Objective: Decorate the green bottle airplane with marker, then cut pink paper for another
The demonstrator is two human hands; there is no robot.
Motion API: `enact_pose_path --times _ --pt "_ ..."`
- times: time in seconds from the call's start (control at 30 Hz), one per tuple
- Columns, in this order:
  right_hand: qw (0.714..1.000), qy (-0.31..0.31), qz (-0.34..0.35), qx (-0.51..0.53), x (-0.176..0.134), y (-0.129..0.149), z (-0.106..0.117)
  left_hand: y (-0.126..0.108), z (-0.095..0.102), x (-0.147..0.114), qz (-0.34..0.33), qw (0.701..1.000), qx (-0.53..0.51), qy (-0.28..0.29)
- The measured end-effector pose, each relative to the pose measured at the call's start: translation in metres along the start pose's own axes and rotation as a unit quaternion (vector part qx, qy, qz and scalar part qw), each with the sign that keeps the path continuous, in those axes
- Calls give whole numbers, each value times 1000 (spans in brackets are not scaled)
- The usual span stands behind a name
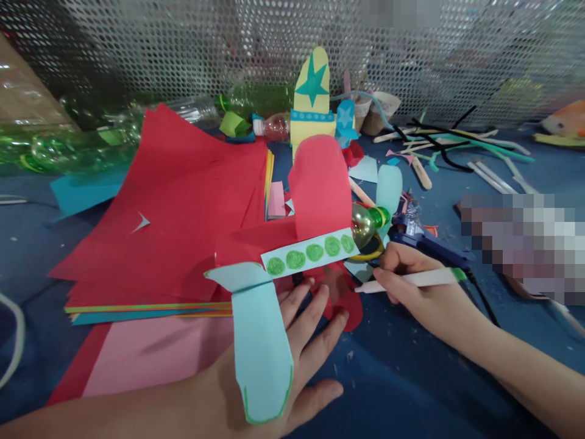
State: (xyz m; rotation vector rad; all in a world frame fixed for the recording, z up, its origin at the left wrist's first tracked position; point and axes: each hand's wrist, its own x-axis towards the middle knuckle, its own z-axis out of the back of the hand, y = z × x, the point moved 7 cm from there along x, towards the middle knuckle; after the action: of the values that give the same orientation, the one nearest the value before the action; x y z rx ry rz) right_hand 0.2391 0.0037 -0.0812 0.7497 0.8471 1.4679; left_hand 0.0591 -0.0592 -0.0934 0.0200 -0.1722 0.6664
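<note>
Pinching a slim marker (427, 278), right fingers (404, 255) face splayed left fingers (329, 334), apparently flat on rounded red paper (351, 310).

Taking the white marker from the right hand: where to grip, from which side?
Probably the rear barrel of the white marker, just short of its green end, from above. The right hand pinches it nearer the tip, which points left, leaving the slim, straight rear uncovered.

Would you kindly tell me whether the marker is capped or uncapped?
The marker looks uncapped: its narrow, tapering tip shows beyond the right hand holding it, with no cap over it.
</note>
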Motion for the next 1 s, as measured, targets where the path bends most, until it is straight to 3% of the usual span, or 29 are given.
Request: enact_pose_path --times 1.0 --pt "999 24 -18 30 0 -2 -4 -1 2 1 -10 1000 16 -1"
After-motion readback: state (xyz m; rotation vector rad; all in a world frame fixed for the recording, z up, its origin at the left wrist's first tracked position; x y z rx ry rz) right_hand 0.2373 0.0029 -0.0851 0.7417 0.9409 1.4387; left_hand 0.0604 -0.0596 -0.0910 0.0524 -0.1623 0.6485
